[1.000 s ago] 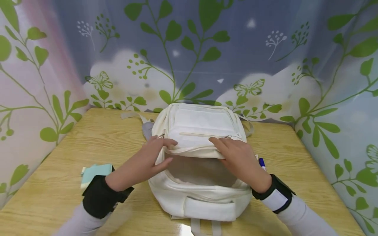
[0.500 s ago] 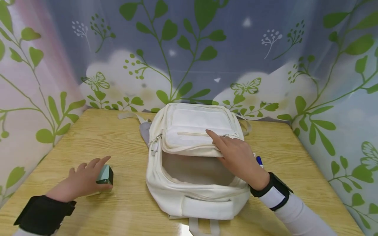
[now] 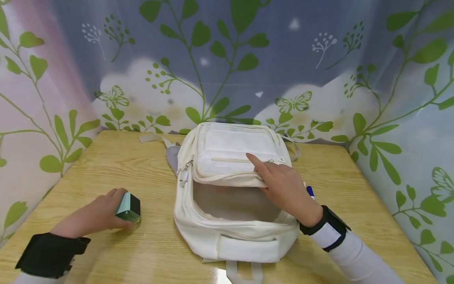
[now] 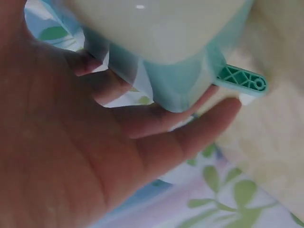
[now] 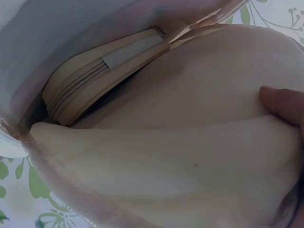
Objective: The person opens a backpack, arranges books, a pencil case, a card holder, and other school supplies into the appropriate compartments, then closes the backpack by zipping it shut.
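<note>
On the table's left, my left hand [image 3: 99,213] grips a boxy teal and cream hand-crank pencil sharpener [image 3: 127,207], dark at one end. In the left wrist view, fingers curl around its translucent teal body, and a ribbed crank arm [image 4: 242,78] sticks out. A white backpack [image 3: 202,234] lies at the centre with its main compartment unzipped. My right hand [image 3: 283,185] holds the edge of its front flap [image 3: 227,179] raised, the thumb inside the opening. Within the bag, the right wrist view shows a cream zippered pouch [image 5: 107,69] along one side.
A blue-capped marker [image 3: 310,192] shows beside the bag's right side, partly hidden by my right hand. Grey-beige straps [image 3: 156,137] spread behind the bag and at its front. A leaf-printed curtain [image 3: 227,59] closes off the wooden table [image 3: 156,244] at the back and sides.
My left hand has left the bag's flap, moved left and down to the pencil sharpener, and taken hold of it. The right hand has kept its place on the flap.
</note>
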{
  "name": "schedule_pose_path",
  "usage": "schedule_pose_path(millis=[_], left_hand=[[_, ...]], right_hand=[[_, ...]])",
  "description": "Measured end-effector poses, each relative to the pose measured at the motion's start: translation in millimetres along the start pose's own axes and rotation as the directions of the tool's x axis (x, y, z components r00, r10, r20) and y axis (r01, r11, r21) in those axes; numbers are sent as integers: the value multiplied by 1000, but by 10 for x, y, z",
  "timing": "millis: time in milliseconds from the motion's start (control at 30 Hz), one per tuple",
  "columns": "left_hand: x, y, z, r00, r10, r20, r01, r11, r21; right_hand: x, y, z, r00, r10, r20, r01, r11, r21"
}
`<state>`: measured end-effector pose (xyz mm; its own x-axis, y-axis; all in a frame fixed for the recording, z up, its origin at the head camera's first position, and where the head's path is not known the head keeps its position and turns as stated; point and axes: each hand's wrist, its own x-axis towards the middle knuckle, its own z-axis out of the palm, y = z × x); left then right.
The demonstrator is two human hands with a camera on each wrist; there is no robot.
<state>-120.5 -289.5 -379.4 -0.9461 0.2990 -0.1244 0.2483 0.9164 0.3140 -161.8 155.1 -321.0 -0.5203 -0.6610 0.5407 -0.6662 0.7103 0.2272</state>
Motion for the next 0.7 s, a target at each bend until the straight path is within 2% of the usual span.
schedule_pose_path(millis=[67,133,167,233,267,333,400,467,567,700], left_hand=[[35,139,-73,999,46,-25,-46,999,-21],[50,345,-145,992,105,-71,-106,994,-16],[52,461,-166,983,147,-107,-147,989,6],[31,741,-214,957,241,-164,-231,970,75],[12,895,-230,939,289,-184,-272,956,113],[-4,1192,-227,894,392,-215,-359,916,179],[8,1470,-214,853,481,-205,-434,870,233],[80,1672,-183,812,550,-195,-493,825,275],[305,1820,-139,748,627,-218,-539,766,351],[695,1845,-53,688,678,-258,-502,701,506]], right_hand=[[-1,3,-16,1000,10,5,-10,1000,-10],[3,5,-27,1000,19,7,-19,1000,-16],[12,5,-34,1000,22,5,-22,1000,-19],[40,8,-47,1000,29,-7,-29,999,-21],[58,11,-54,999,31,-16,-31,999,-23],[102,22,-70,999,30,-42,-31,999,-22],[137,37,-91,997,26,-68,-27,1000,-12],[170,52,-108,995,19,-98,-19,1000,-1],[211,69,-125,992,19,-123,-17,1000,17],[235,81,-125,991,41,-130,-37,999,30]])
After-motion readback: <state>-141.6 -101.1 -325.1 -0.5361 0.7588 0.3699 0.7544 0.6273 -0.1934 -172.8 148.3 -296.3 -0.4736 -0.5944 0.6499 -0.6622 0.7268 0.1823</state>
